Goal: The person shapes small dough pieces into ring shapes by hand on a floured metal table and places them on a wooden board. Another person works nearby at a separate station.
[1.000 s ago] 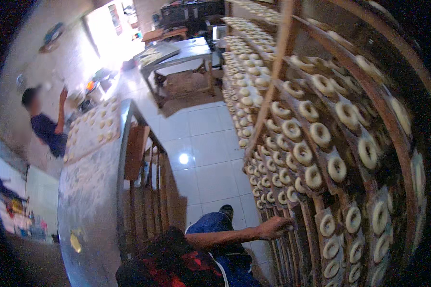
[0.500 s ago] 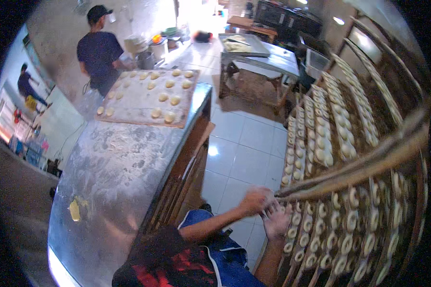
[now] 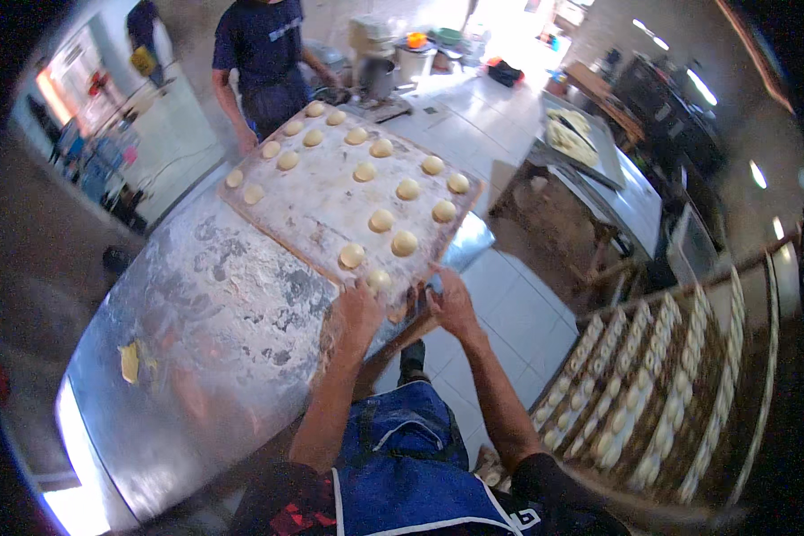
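Note:
A floured wooden board carrying several round pale dough balls rests on the far end of the steel counter. My left hand grips the board's near edge beside a dough ball, and my right hand holds that edge at its right corner, fingers curled. The counter surface left of my hands has scattered flour and a smear of yellow paste.
A co-worker in a dark shirt stands behind the board. A rack of dough trays is at my lower right. A steel table with a dough-filled tray stands beyond the tiled floor, near buckets.
I have turned from the rack toward the counter. Both hands have moved from the rack onto the board's near edge, and the board appears closer.

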Demonstrator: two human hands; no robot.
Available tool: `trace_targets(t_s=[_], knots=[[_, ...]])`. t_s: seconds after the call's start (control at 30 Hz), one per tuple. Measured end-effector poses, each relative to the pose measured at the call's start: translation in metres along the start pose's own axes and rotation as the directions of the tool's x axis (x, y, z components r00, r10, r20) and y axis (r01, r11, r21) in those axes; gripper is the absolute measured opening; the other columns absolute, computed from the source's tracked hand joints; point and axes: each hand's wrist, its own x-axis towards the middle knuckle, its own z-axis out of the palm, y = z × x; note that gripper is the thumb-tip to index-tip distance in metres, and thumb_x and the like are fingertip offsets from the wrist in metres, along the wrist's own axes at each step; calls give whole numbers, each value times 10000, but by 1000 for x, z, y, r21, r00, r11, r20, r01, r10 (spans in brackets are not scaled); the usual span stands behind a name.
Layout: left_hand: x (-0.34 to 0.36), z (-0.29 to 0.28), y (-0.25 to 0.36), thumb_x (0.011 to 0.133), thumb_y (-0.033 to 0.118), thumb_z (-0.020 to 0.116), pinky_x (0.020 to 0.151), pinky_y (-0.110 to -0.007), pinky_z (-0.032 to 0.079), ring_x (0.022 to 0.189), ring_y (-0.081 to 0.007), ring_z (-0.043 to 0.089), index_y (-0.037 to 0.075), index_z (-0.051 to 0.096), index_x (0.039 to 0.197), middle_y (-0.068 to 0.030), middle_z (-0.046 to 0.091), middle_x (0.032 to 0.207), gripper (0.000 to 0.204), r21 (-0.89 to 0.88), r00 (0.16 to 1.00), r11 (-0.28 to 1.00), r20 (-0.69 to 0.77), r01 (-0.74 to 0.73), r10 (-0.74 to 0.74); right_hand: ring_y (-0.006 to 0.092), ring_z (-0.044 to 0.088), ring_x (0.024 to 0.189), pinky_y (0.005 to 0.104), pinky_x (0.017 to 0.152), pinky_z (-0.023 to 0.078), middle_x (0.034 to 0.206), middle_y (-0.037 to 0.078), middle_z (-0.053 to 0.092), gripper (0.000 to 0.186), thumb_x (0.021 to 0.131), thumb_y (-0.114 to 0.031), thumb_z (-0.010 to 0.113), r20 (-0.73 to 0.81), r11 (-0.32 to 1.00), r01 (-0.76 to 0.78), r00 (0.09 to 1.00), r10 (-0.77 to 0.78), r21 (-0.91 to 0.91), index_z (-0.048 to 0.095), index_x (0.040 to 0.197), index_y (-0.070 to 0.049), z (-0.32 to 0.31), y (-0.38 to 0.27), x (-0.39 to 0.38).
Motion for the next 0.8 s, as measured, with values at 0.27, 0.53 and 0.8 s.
trace_targets(t_s=[0.27,0.53,0.8], knots=[[23,19,40,749,228,709,854,-465,443,928,-395,567,-27,524,1011,-236,577,961,410,102,987,982,-43,157,-153,402,432,1252,454,1070,341,1317,273,461,544,843,-42,493,515,862,507,734,-443,19,362,1360,64,16,56,154],[0,16,81,712,154,781,828,-426,476,919,-329,608,-10,582,1041,-186,624,960,419,-627,917,721,-29,294,-399,487,438,1201,538,1020,357,1292,305,468,501,833,-183,590,770,888,431,510,-384,157,441,1260,31,0,66,179],[-71,-2,-2,736,34,755,754,-331,511,930,-195,638,15,638,1049,-109,656,985,335,-649,541,640,-391,412,-745,381,636,888,442,743,506,948,174,662,316,731,-89,696,748,834,199,370,-551,515,584,1025,-53,1,28,167]])
